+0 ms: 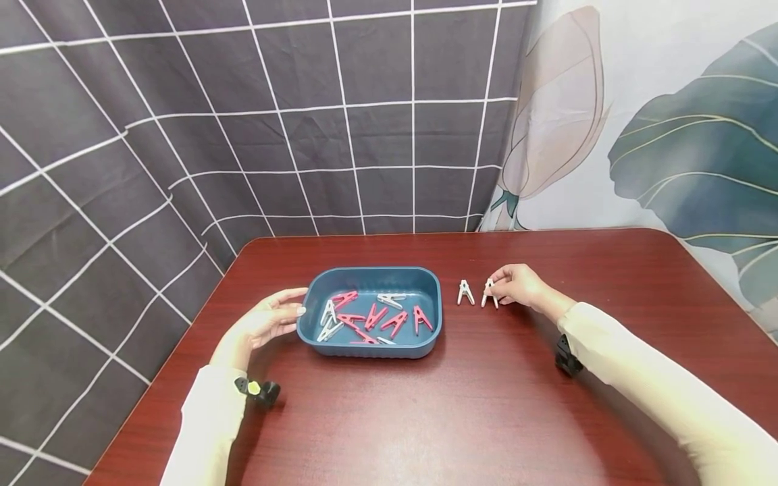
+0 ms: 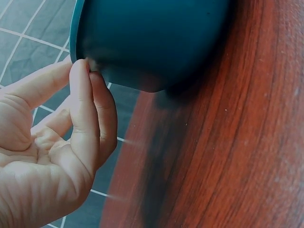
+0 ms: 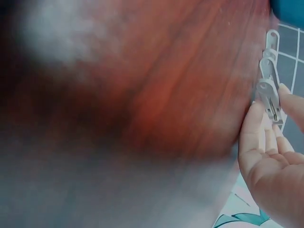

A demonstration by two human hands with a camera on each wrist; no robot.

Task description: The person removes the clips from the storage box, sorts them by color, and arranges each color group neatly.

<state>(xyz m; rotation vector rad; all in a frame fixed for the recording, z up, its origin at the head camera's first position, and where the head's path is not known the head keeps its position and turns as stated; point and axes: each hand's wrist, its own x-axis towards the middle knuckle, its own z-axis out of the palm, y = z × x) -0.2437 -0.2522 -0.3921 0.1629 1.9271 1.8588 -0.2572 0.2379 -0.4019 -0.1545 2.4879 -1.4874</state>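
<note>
A blue plastic basin (image 1: 371, 350) holds several red clothespins (image 1: 395, 324) and white clothespins (image 1: 329, 312). The left hand (image 1: 271, 320) is at the basin's left end, its extended fingers touching the rim and outer wall; the left wrist view shows the fingertips (image 2: 78, 66) against the basin's side (image 2: 152, 42). To the right of the basin, the right hand (image 1: 516, 283) pinches a white clothespin (image 1: 487, 300) between thumb and fingers, at the table. A second white clothespin (image 1: 464, 291) is just left of it, apart from the hand.
The reddish-brown wooden table (image 1: 389, 412) extends in front of the basin and to the right. Behind it hangs a dark grid-patterned cloth (image 1: 377, 135), with a flower-printed curtain (image 1: 565, 169) at the right. Each wrist wears a small black camera (image 1: 568, 356).
</note>
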